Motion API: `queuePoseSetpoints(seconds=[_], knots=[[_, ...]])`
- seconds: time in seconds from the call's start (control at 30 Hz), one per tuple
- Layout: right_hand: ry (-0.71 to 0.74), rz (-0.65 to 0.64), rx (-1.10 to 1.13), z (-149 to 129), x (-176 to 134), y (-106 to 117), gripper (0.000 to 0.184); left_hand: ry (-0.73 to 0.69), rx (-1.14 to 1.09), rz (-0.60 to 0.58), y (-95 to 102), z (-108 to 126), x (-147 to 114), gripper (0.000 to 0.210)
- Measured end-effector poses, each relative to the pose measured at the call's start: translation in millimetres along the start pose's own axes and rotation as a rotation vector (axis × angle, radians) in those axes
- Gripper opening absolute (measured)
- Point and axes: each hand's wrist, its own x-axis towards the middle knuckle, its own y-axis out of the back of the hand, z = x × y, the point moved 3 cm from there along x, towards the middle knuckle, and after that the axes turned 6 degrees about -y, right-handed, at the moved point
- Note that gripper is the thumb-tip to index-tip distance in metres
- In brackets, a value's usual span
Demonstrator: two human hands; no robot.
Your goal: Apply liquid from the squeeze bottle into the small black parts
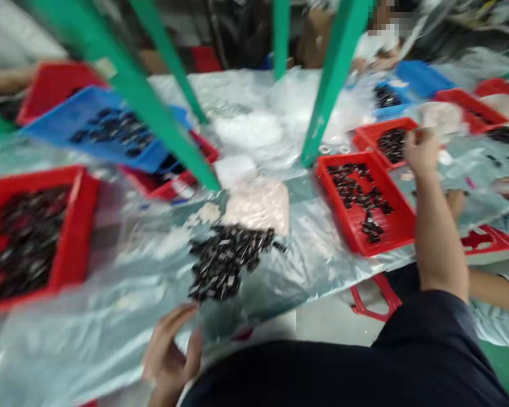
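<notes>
My left hand [172, 347] hovers at the table's near edge with thumb and fingers apart and nothing between them. Just beyond its fingertips lies a loose pile of small black parts [224, 260] on clear plastic sheeting. My right hand [423, 150] is stretched far out to the right, beside a red tray [360, 134] holding more black parts. Its fingers are curled together, and whatever they may hold is too blurred to make out. Nearer, below that arm's reach, sits another red tray [396, 217] partly filled with small black parts. A bag of pale pieces [258, 204] touches the pile's far side.
Green posts [337, 79] rise from the table. At left stand a large red tray [82, 226] and a tilted blue tray [106, 152] with black parts. Co-workers' arms [498, 291] show at right, a person [377, 45] at the back. A red stool [377, 297] is below.
</notes>
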Motion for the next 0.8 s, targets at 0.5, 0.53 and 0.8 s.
queuePoseSetpoints(seconds=[0.5,0.53,0.8], knots=[[1.087,-0.751,-0.113,-194,-461,-148,0.028,-0.076,0.009,0.189,79.6,-25,-99,0.017],[1.116,-0.75,-0.184,-205,-465,-154,0.03,-0.091,0.0,0.193,81.6,-26,-96,0.017],[1.238,-0.841,-0.224,-250,-459,-181,0.022,-0.002,-0.03,0.244,86.8,-34,-86,0.015]])
